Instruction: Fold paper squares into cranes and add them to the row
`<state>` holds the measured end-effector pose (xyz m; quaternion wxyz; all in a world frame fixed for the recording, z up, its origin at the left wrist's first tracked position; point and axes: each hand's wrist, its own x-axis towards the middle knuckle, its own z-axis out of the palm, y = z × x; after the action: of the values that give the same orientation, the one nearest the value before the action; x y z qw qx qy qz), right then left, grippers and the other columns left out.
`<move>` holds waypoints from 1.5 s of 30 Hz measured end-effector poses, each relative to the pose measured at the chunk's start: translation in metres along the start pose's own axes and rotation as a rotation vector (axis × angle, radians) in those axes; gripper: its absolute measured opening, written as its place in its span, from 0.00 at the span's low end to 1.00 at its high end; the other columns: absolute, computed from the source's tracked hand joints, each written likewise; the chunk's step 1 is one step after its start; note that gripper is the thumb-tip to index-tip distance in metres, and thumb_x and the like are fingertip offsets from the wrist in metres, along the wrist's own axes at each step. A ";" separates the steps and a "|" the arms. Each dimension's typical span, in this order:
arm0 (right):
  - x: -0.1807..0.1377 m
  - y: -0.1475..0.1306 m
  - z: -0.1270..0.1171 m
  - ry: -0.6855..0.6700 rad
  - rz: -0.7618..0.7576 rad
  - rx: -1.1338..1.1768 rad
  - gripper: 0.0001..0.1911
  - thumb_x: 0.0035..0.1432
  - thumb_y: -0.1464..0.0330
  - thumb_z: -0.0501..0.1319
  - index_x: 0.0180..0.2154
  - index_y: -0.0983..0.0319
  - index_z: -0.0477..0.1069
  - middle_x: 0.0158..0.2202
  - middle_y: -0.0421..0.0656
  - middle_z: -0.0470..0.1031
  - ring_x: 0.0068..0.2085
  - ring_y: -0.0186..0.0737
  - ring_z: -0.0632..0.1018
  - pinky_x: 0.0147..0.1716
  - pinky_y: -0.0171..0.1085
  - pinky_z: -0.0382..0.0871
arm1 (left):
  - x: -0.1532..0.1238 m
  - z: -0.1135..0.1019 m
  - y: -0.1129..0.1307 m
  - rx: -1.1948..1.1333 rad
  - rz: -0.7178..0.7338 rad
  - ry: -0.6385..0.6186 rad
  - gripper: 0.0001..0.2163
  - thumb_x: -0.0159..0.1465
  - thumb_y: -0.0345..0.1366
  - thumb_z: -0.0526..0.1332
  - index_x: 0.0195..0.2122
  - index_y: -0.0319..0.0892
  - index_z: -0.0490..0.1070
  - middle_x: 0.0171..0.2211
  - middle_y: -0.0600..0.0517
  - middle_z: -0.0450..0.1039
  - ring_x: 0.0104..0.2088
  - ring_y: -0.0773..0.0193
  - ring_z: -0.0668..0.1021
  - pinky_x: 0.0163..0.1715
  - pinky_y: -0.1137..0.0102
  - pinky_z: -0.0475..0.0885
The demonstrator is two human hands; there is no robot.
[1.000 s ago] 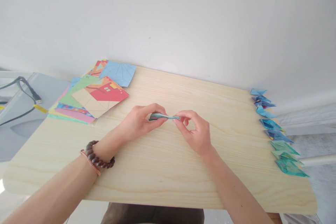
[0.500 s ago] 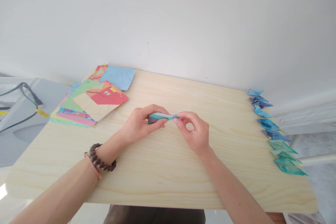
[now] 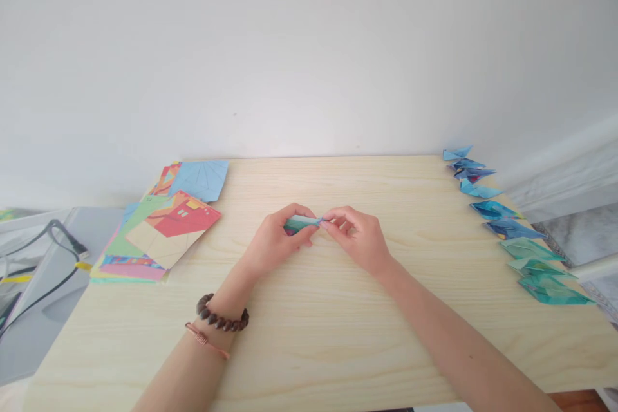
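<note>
A small folded piece of teal origami paper [image 3: 300, 224] is held above the middle of the wooden table [image 3: 309, 328]. My left hand [image 3: 276, 237] grips its wider part between thumb and fingers, covering some of it. At the narrow right end, the thumb and fingertips of my right hand [image 3: 358, 235] pinch the paper. The two hands' fingertips nearly meet there. How the folds run inside my fingers is hidden.
At the left lies a loose pile of coloured paper sheets [image 3: 168, 232], with a blue creased sheet [image 3: 203, 179] behind. Several folded paper figures [image 3: 492, 209] line the right edge. Black cables [image 3: 65, 232] rest beyond the left edge, and a white wall [image 3: 309, 51] rises behind.
My view has turned and levelled, so the table edge now looks straight. Both hands keep their hold on the folded paper, their fingertips now closer together.
</note>
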<state>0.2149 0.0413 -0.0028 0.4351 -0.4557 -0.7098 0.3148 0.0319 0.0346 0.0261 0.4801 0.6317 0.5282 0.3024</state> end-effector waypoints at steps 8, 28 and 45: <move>-0.005 -0.005 -0.005 -0.059 0.015 -0.030 0.05 0.54 0.66 0.61 0.33 0.60 0.72 0.25 0.37 0.74 0.19 0.26 0.70 0.19 0.27 0.65 | -0.006 0.000 -0.005 0.076 0.027 0.004 0.09 0.59 0.41 0.59 0.36 0.41 0.66 0.20 0.56 0.72 0.19 0.71 0.72 0.22 0.77 0.68; -0.006 -0.012 -0.001 0.100 -0.151 -0.106 0.04 0.54 0.69 0.61 0.34 0.59 0.72 0.28 0.37 0.78 0.20 0.28 0.75 0.21 0.28 0.71 | -0.010 0.006 -0.007 0.032 0.170 0.101 0.07 0.59 0.38 0.60 0.36 0.41 0.70 0.22 0.55 0.75 0.18 0.71 0.75 0.19 0.78 0.70; -0.007 -0.012 -0.001 0.119 -0.186 -0.160 0.04 0.55 0.68 0.60 0.34 0.58 0.74 0.25 0.36 0.78 0.20 0.29 0.75 0.21 0.29 0.70 | -0.009 0.007 -0.005 0.012 0.183 0.112 0.09 0.59 0.39 0.60 0.35 0.40 0.70 0.23 0.54 0.75 0.18 0.70 0.75 0.16 0.78 0.68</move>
<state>0.2125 0.0306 0.0052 0.4660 -0.4390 -0.7448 0.1881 0.0333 0.0236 0.0200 0.4165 0.6622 0.4961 0.3767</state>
